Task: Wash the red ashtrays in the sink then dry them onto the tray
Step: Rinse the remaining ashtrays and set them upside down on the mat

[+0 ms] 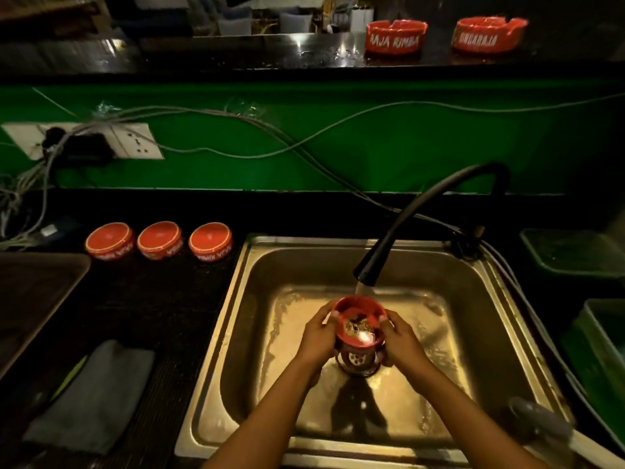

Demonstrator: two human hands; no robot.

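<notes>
The sink [257, 333] is the landmark here, a steel basin with water standing thin on its floor. Over its middle, right above the drain [357, 362], both hands hold one red ashtray [358, 324] under the stream from the black tap [406, 225]. The left hand [318, 336] curls round the ashtray's left wall and the right hand [400, 340] round its right wall, thumbs on the rim. Dark bits seem to lie inside the bowl.

To rinse well, I would tilt the bowl toward the drain so the dirt runs out, turn it under the stream, and rub the inside with a thumb. A wet, smooth ashtray may slip, so keep both grips firm and low over the basin.

Left of the sink lies the dark tray [30, 299], and nearer the person a grey cloth [98, 394], likely for drying. Behind the sink's left corner three ashtrays [159, 240] sit upside down in a row on the counter. On the high shelf behind the sink stand two more ashtrays [395, 37], upright. Right of the sink are green bins [571, 252]. Loose cables [304, 143] and a wall socket [135, 143] hang behind and left of the sink, so splashing should be kept down.
</notes>
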